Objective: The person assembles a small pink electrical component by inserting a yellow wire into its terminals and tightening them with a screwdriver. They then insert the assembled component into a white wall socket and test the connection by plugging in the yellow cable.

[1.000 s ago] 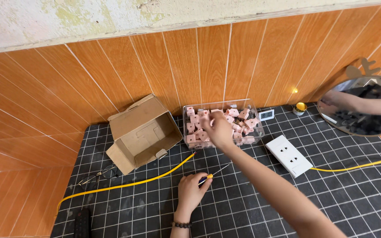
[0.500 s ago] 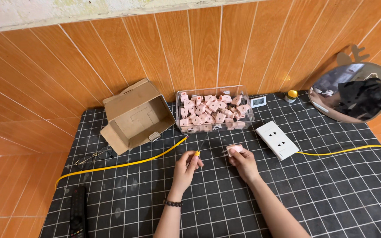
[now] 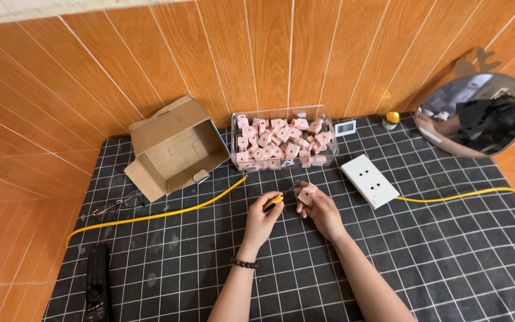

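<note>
While both hands meet over the black gridded mat (image 3: 424,262), the left hand (image 3: 261,217) has its fingers curled shut around a small screwdriver with a yellow-and-black handle (image 3: 274,200), its tip pointing toward the right. The right hand (image 3: 320,210) pinches one small pink plastic part (image 3: 306,194) between thumb and fingertips, just below the clear box of like pink parts (image 3: 283,142). Tip and part are nearly touching; actual contact cannot be told. In the inspector's judgement, sound work here requires the part held square and steady, the tip seated fully before turning, and pressure kept along the shaft. An open cardboard box (image 3: 174,146), a yellow cable (image 3: 168,212) and a white socket plate (image 3: 369,180) lie nearby.
</note>
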